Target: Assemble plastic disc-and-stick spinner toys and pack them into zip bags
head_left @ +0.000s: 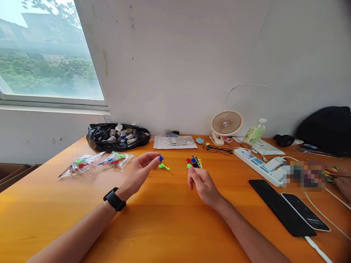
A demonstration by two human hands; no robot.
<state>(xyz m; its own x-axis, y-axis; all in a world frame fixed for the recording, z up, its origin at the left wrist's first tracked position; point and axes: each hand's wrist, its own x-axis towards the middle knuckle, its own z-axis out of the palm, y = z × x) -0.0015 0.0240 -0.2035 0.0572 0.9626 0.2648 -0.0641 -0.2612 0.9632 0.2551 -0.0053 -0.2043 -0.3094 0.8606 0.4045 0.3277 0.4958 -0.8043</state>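
Observation:
My left hand (142, 168), with a black watch on its wrist, pinches a small blue plastic piece (161, 158) between thumb and forefinger. Just below it, a bright green arrow-shaped piece (165, 167) lies near the fingertips. My right hand (203, 183) is closed, its thumb and forefinger pressed together beside a small green round piece (189, 166); what the fingers hold, if anything, is hidden. Beyond that hand lies a little group with a red piece (188, 160), a black round piece (195, 165) and several thin coloured sticks (199, 162).
Two clear bags of coloured pieces (82, 164) lie left. Behind stand a black bag of cardboard tubes (94, 137), a fan (227, 124) and a bottle (255, 133). Glasses (218, 149), a power strip (256, 166) and a phone-like device (305, 212) are right; another person's hand (344, 182) is far right.

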